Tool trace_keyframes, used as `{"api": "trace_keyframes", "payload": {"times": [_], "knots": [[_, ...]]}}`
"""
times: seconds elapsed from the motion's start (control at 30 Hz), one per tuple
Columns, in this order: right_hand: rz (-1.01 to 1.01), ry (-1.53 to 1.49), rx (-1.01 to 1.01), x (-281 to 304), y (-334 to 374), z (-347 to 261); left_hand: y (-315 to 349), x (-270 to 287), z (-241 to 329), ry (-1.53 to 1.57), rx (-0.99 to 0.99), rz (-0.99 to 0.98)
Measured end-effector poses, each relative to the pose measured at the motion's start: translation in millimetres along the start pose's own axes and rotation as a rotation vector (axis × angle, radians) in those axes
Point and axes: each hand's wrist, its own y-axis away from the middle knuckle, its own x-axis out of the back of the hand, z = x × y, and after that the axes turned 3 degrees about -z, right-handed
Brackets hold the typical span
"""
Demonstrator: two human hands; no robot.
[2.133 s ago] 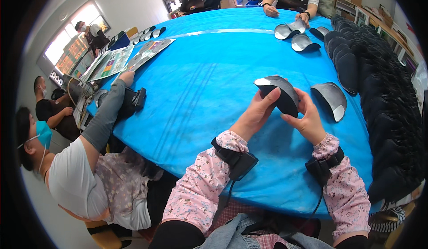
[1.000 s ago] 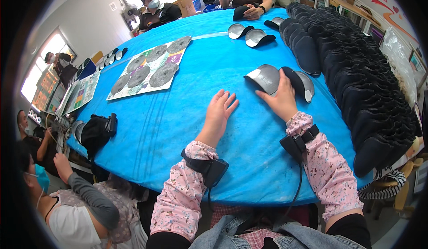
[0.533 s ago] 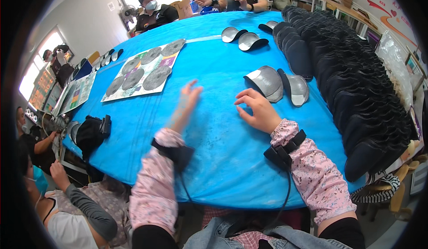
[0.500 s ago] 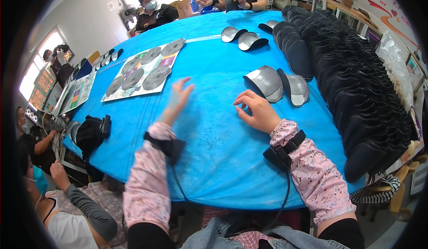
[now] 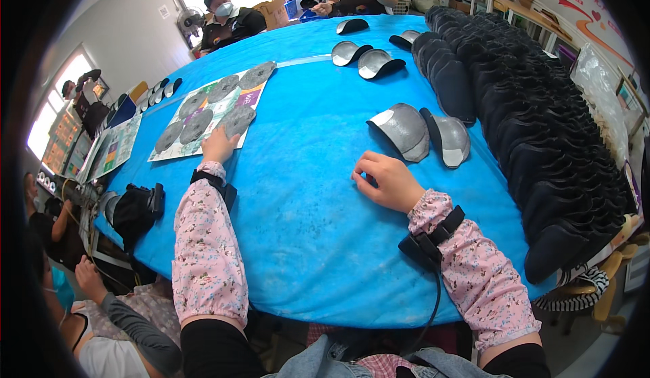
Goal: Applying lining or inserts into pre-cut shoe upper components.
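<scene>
My left hand (image 5: pixel 220 146) reaches over a printed board (image 5: pixel 183 149), fingers stretched and slightly apart at the near edge of a thin grey oval pad (image 5: pixel 238 118). Several similar grey pads lie on that board. Above the blue-covered table, my right hand (image 5: pixel 387 180) hovers with fingers loosely curled and a gap between thumb and index, nothing in it. Just beyond it sit two curved black pieces with grey linings, a wider one (image 5: pixel 406 134) and a narrower one (image 5: pixel 452 139).
A long row of stacked dark curved pieces (image 5: pixel 535 127) lines the table's right side. Farther back lie more grey-lined pieces (image 5: pixel 376 64). A black bag-like item (image 5: pixel 135 212) is at the left edge. People sit across the blue table (image 5: pixel 305 242) and to the left.
My left hand has moved left and forward from over the bare blue cover to the grey pad. My right hand has barely moved. Another grey-lined piece now lies at the far side.
</scene>
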Motion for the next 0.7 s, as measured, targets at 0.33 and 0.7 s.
{"api": "trace_keyframes", "payload": {"times": [0.33, 0.7], "knots": [[0.008, -0.042, -0.010, -2.8, -4.2, -5.0, 9.3, 44.9, 31.5, 0.285, -0.193, 0.014], [0.024, -0.035, -0.001, 0.0, -3.9, -7.5, 12.9, 54.3, 75.3, 0.683, -0.530, -0.210]]}}
